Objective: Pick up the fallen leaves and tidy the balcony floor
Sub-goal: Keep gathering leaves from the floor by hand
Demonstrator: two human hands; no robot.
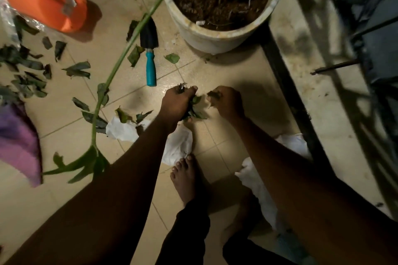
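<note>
Many fallen leaves (28, 71) lie scattered on the balcony floor (64, 114) at the far left, well apart from both hands, so I judge that most of the work is not yet done. A long green stem (120, 60) hangs across the floor; the left forearm could catch it and pull the plant. The white bag (178, 146) lies crumpled beside the foot, so dropped leaves may miss it. The left hand (178, 103) has its fingers clenched around a thick bunch of leaves (197, 114); some stick out below and could slip out. The right hand (228, 101), just beside, pinches one leaf piece (214, 94).
</note>
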